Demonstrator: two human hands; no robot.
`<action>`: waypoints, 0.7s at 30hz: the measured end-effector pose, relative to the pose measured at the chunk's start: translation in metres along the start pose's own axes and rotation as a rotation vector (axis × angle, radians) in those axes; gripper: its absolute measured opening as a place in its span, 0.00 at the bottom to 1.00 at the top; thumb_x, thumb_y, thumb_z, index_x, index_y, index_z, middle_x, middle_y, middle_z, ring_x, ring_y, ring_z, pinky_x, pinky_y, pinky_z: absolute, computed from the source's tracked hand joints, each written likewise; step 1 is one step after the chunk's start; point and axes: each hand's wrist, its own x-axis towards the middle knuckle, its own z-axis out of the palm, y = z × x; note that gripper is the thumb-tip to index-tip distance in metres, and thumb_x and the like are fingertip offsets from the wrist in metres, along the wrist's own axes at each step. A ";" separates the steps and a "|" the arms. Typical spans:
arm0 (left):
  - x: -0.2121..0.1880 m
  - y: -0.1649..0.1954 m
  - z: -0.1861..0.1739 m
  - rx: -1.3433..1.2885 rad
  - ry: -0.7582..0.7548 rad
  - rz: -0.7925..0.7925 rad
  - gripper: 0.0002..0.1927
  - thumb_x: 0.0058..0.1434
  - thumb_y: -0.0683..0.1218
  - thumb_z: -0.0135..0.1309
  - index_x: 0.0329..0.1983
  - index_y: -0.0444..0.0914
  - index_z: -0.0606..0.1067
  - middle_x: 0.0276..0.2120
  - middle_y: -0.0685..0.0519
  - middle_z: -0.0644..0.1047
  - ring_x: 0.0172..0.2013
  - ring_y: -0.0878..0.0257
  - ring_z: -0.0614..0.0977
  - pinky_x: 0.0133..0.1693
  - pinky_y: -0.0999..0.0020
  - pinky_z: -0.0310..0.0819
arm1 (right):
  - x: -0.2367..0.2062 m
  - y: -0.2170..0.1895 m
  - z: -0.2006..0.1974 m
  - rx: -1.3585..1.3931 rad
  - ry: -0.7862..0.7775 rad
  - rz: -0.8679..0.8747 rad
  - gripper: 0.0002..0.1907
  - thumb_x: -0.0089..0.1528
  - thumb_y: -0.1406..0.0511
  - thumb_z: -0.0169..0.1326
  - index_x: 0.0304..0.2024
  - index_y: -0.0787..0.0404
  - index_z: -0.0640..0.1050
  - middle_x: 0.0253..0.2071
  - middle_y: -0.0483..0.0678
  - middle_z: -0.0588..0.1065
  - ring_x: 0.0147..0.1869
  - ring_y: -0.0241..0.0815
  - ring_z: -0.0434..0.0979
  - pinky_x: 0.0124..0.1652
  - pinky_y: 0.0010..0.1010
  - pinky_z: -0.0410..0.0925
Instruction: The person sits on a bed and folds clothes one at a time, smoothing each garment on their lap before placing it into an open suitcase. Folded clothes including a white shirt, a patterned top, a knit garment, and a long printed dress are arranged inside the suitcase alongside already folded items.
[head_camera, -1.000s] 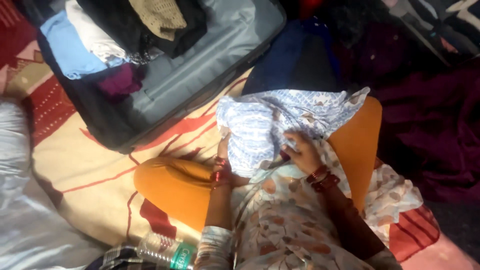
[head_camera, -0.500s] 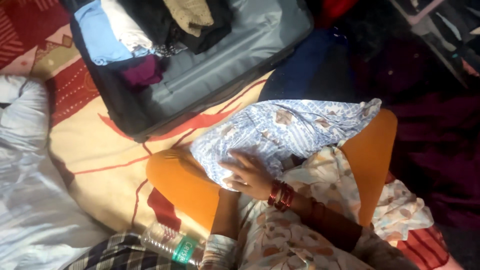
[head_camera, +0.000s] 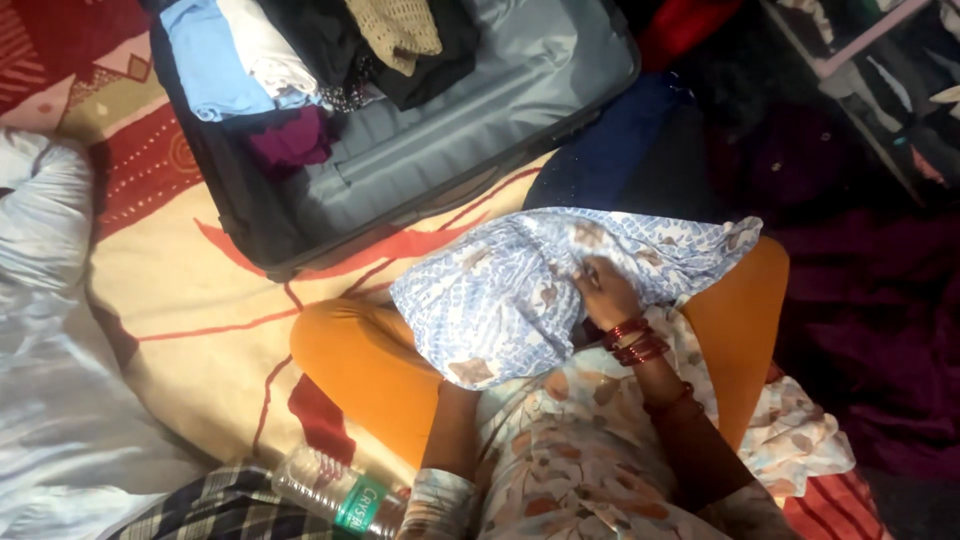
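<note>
Blue patterned cloth (head_camera: 520, 300) lies across the lap, over the orange-clad knees. Right hand (head_camera: 605, 292) now presses flat on top of it, fingers spread, gripping nothing; half a second ago it sat lower and nearer. Left hand is hidden under the cloth, its grip impossible to tell. Open suitcase (head_camera: 450, 150) lies far left, bottle (head_camera: 335, 490) near. Smoothing seems underway.

right hand (head_camera: 603, 290) lies palm down, fingers (head_camera: 590, 272) spread and flat, wrist bent; the left forearm reaches forward, its hand hidden from view.
</note>
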 end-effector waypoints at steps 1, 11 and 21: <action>0.001 0.001 0.001 0.002 0.000 0.003 0.24 0.62 0.52 0.60 0.57 0.36 0.74 0.46 0.48 0.80 0.44 0.56 0.82 0.47 0.62 0.76 | 0.003 0.002 0.002 0.089 0.016 -0.042 0.28 0.63 0.51 0.53 0.62 0.57 0.70 0.57 0.57 0.74 0.57 0.57 0.75 0.55 0.44 0.67; -0.004 0.006 0.006 0.003 -0.005 0.012 0.22 0.61 0.50 0.61 0.56 0.38 0.75 0.44 0.48 0.81 0.42 0.54 0.84 0.45 0.61 0.78 | -0.009 -0.028 -0.003 0.639 0.005 -0.147 0.35 0.55 0.63 0.69 0.60 0.67 0.69 0.52 0.55 0.76 0.55 0.48 0.76 0.55 0.37 0.70; -0.049 -0.001 -0.048 0.680 0.122 -0.197 0.20 0.59 0.48 0.62 0.55 0.41 0.76 0.43 0.48 0.81 0.41 0.53 0.85 0.44 0.60 0.79 | -0.100 -0.090 -0.028 0.475 0.170 -0.472 0.15 0.61 0.69 0.64 0.49 0.67 0.77 0.48 0.51 0.79 0.54 0.42 0.79 0.53 0.31 0.71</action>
